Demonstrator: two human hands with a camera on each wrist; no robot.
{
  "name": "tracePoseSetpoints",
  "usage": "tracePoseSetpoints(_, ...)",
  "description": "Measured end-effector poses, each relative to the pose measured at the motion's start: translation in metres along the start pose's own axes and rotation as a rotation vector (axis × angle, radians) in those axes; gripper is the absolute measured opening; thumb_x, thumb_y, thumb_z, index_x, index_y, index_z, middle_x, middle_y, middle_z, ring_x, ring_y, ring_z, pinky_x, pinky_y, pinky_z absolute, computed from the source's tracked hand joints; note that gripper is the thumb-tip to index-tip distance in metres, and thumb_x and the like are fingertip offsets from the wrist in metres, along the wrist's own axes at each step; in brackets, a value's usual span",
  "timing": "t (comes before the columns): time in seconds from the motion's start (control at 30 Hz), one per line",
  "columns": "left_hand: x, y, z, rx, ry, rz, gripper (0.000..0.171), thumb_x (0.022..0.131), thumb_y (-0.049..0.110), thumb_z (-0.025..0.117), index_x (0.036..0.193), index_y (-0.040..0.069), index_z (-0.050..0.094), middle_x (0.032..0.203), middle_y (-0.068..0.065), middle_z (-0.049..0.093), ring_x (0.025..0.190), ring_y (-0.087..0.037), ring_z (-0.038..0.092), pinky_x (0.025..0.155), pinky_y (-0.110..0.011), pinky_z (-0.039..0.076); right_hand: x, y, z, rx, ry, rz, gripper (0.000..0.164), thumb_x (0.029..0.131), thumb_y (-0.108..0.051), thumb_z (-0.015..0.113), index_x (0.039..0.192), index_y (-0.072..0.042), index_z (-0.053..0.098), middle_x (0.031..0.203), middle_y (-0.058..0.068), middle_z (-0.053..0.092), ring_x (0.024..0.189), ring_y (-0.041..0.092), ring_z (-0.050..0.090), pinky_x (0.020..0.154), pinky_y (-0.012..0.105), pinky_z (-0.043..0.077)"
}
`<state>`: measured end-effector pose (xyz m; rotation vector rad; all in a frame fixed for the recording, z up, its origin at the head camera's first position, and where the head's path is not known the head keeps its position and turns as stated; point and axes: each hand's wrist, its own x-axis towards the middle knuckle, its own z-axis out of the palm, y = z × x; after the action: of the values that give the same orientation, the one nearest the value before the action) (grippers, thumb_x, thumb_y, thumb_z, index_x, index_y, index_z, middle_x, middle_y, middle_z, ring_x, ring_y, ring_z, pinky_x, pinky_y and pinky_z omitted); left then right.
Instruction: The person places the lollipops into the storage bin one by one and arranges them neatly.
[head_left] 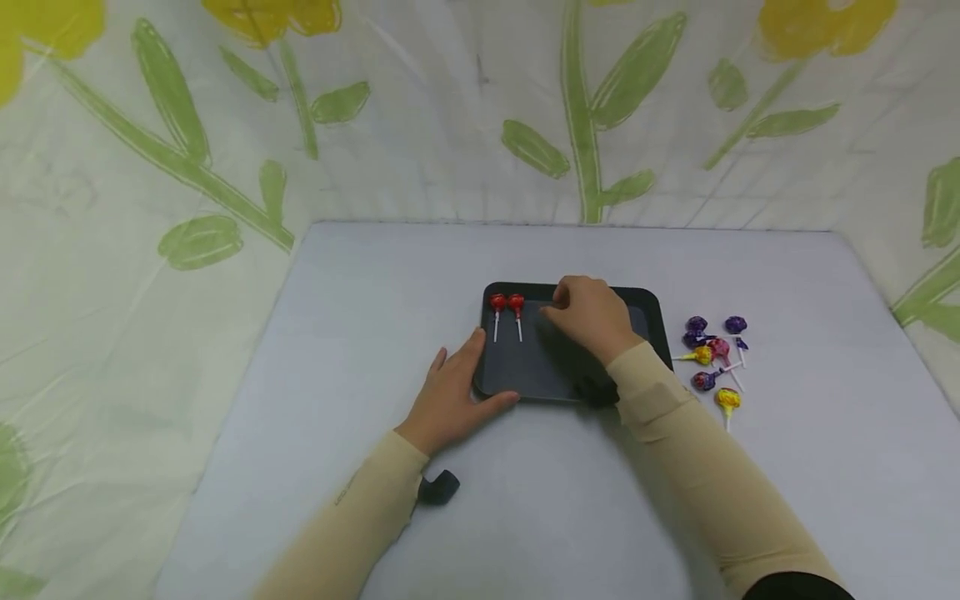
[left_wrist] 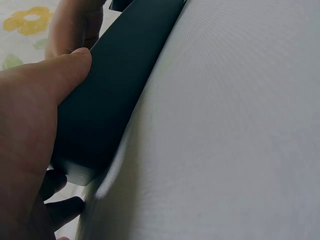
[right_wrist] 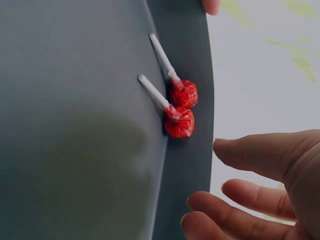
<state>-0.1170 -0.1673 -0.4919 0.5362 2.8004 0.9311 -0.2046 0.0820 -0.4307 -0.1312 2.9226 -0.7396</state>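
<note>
A dark tray point(head_left: 525, 379) lies on the white table. My left hand point(head_left: 450, 400) holds its near left corner, the thumb point(left_wrist: 70, 70) against the front wall and the fingers around the side. Two red-wrapped lollipops point(right_wrist: 181, 122) lie side by side at the tray's far left, heads on the sloped far rim and white sticks pointing towards me. Over the far part of the tray, right of these lollipops, is my right hand point(head_left: 592, 317). In the right wrist view its fingers point(right_wrist: 215, 212) are loosely bent, apart from the thumb, with nothing between them.
Right of the tray lies a loose group of several lollipops: purple ones point(head_left: 736, 324), yellow ones point(head_left: 727, 398) and a pink one point(head_left: 719, 348). A white cloth point(head_left: 450, 125) with painted flowers hangs behind the table point(head_left: 360, 300).
</note>
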Motion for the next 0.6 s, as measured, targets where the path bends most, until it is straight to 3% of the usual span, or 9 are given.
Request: tracePoseSetpoints(0.6, 0.0, -0.001, 0.002, -0.003, 0.009, -0.001, 0.111, 0.091, 0.08, 0.059, 0.169, 0.013, 0.019, 0.172, -0.003, 0.028, 0.156, -0.022, 0.035, 0.132, -0.052, 0.008, -0.019, 0.022, -0.013, 0.034, 0.004, 0.028, 0.034, 0.097, -0.039, 0.075, 0.108, -0.007, 0.073, 0.109, 0.013, 0.075, 0.095, 0.031, 0.07, 0.081, 0.051, 0.057)
